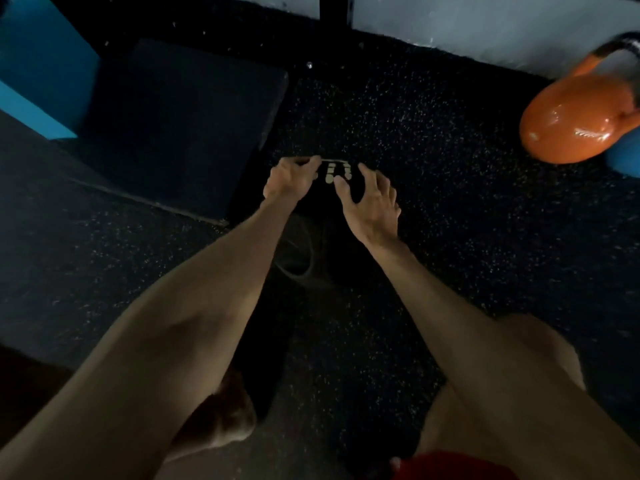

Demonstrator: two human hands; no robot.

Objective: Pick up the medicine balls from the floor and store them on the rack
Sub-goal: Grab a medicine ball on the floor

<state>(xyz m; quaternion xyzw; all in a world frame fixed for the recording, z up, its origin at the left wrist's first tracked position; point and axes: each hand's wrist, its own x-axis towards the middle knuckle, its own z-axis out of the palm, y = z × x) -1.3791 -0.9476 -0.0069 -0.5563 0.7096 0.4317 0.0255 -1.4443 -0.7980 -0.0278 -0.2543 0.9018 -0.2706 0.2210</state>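
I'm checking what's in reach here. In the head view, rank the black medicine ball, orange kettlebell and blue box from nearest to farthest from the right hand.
1. Medicine ball: centre, just beside the right hand.
2. Orange kettlebell: off to the right, near the wall.
3. Blue box: far upper left corner.

A speckled black floor (433, 140) is lying dim; a mat (180, 126) is sitting left of the kettlebell (575, 119), a pale wall (467, 19) behind.
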